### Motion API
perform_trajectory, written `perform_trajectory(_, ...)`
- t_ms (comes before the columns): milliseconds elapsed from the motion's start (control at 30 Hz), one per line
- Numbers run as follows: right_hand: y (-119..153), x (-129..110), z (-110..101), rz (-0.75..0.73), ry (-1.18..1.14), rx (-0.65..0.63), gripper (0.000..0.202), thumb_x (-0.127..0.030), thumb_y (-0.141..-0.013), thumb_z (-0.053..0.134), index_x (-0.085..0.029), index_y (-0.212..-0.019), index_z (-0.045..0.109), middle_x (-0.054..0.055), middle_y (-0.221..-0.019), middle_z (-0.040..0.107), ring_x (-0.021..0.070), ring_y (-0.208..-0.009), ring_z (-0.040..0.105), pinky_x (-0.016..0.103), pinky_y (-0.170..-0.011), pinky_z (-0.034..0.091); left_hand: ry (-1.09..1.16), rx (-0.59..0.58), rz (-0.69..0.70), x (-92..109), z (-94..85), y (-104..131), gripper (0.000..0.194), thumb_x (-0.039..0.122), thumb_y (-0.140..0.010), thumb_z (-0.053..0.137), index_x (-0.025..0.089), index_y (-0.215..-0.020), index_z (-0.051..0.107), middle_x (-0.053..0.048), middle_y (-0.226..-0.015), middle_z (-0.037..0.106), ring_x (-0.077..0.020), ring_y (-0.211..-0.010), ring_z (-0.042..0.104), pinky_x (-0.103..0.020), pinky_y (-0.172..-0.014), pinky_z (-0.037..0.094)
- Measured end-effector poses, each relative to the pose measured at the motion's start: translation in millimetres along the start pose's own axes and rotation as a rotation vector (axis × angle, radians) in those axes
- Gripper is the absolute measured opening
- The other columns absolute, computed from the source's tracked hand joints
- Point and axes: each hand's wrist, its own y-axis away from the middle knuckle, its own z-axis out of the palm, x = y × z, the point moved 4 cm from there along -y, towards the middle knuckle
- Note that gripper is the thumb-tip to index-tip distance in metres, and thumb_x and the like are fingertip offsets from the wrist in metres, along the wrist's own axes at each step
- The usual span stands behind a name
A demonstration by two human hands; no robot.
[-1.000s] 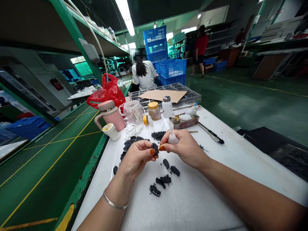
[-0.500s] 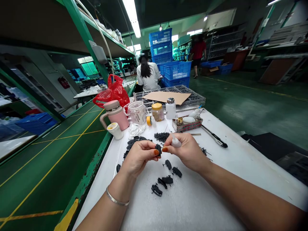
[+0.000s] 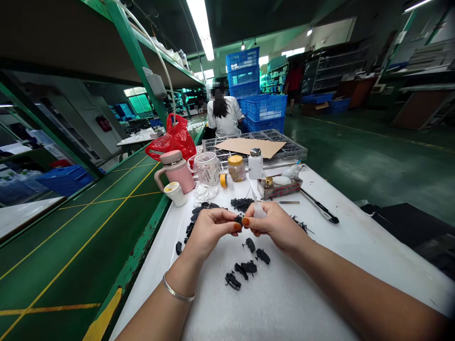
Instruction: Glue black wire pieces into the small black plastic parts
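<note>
My left hand (image 3: 208,233) is closed, pinching a small black plastic part (image 3: 239,219) between thumb and fingertips. Against the same part rest the thumb and finger of my right hand (image 3: 280,226), which also grips a small translucent squeeze bottle (image 3: 259,210) with its thin nozzle pointing up. Whether a tiny piece sits between the right fingertips is hidden. Below the hands, several black parts with thin prongs (image 3: 249,267) lie on the white tabletop (image 3: 277,308). More black parts (image 3: 195,215) are heaped behind my left hand. A pile of tiny black pieces (image 3: 241,204) lies just beyond the fingers.
A pink mug (image 3: 181,176), a white tub (image 3: 175,194), a yellow-lidded jar (image 3: 236,168) and a white pump bottle (image 3: 255,163) stand behind. To the right are a small box (image 3: 280,188) and a cutter knife (image 3: 322,207). A green conveyor (image 3: 81,246) runs left. A person in white (image 3: 224,118) sits ahead.
The right fingertips have come up against the black part, which is now more covered by fingers and appears turned. The bottle's nozzle now shows upright. The whole view has shifted slightly.
</note>
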Motion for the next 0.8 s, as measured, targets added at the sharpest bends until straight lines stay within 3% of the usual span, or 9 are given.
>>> perform_trajectory(300,-2.8,-11.9,-7.0,-0.093,0.28,0.046,0.03,-0.042,-0.076,0.07,-0.013,-0.08,0.063,0.002,-0.068,0.058,0.0133,-0.06,0.054,0.02,-0.048,0.043,-0.128,0.095,0.068,5.3,-9.0,-1.4,0.023,0.028,-0.073,0.075,0.01,-0.087,0.068,-0.006,-0.08,0.064,-0.0109,-0.066,0.056,-0.017,-0.059,0.047)
perform_trajectory(400,-0.3,-22.4,-13.7,-0.141,0.469,0.127,0.034,-0.047,-0.084,0.06,-0.017,-0.099,0.056,0.001,-0.067,0.06,0.0157,-0.055,0.056,0.022,-0.042,0.042,-0.208,0.142,0.068,7.9,-12.6,-1.1,0.023,0.028,-0.074,0.074,0.011,-0.089,0.068,-0.006,-0.082,0.064,-0.0108,-0.069,0.055,-0.016,-0.06,0.046)
perform_trajectory(500,3.4,-36.1,-20.2,-0.222,0.693,0.204,0.04,-0.046,-0.093,0.045,-0.019,-0.123,0.047,0.002,-0.071,0.063,0.0149,-0.048,0.054,0.026,-0.048,0.045,-0.21,0.15,0.039,7.7,-13.6,-1.0,0.024,0.028,-0.073,0.074,0.011,-0.088,0.068,-0.006,-0.085,0.064,-0.0116,-0.072,0.056,-0.016,-0.061,0.046)
perform_trajectory(600,6.1,-45.9,-24.0,-0.296,0.841,0.211,0.037,-0.04,-0.094,0.042,-0.019,-0.123,0.052,0.007,-0.089,0.065,0.0166,-0.059,0.059,0.029,-0.058,0.047,-0.167,0.122,0.003,5.7,-12.8,-1.1,0.026,0.029,-0.072,0.074,0.01,-0.088,0.067,-0.007,-0.083,0.064,-0.0116,-0.07,0.055,-0.017,-0.06,0.047)
perform_trajectory(700,8.0,-49.4,-29.2,-0.3,0.787,0.216,0.03,-0.038,-0.093,0.048,-0.022,-0.117,0.055,0.005,-0.092,0.066,0.016,-0.061,0.059,0.028,-0.059,0.047,-0.158,0.108,-0.008,3.8,-12.5,-1.5,0.028,0.03,-0.071,0.075,0.009,-0.088,0.067,-0.006,-0.08,0.063,-0.0111,-0.067,0.054,-0.018,-0.058,0.047)
perform_trajectory(800,11.3,-52.4,-36.7,-0.295,0.614,0.298,0.03,-0.042,-0.087,0.06,-0.021,-0.109,0.054,0.003,-0.081,0.066,0.0142,-0.054,0.054,0.024,-0.05,0.043,-0.18,0.105,-0.002,2.1,-12.9,-2.6,0.027,0.03,-0.071,0.074,0.009,-0.088,0.066,-0.006,-0.08,0.062,-0.0117,-0.068,0.054,-0.018,-0.058,0.048)
